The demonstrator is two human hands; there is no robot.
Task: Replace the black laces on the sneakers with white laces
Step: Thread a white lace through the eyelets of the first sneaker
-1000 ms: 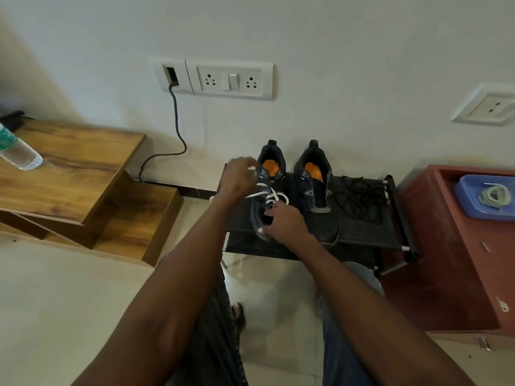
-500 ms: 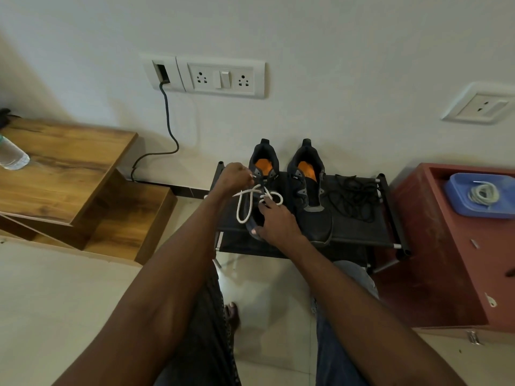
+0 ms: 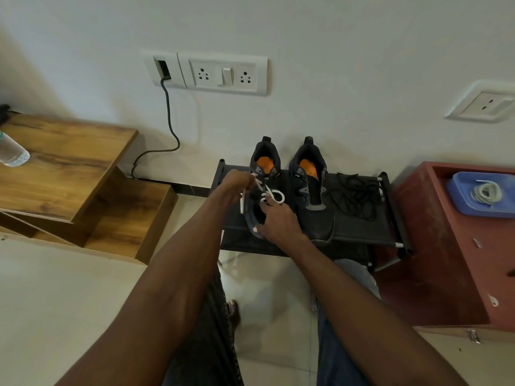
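Left hand: white lace is pinched, one strand hanging down.
Right hand: the toe of the dark left sneaker with orange insole is gripped.
Sneakers: both are set on the black fabric shoe rack; the unlaced right sneaker sits just beside.
Black laces: piled on the rack, right of the sneakers.
Spare white lace coil: lies in the blue plastic tray.
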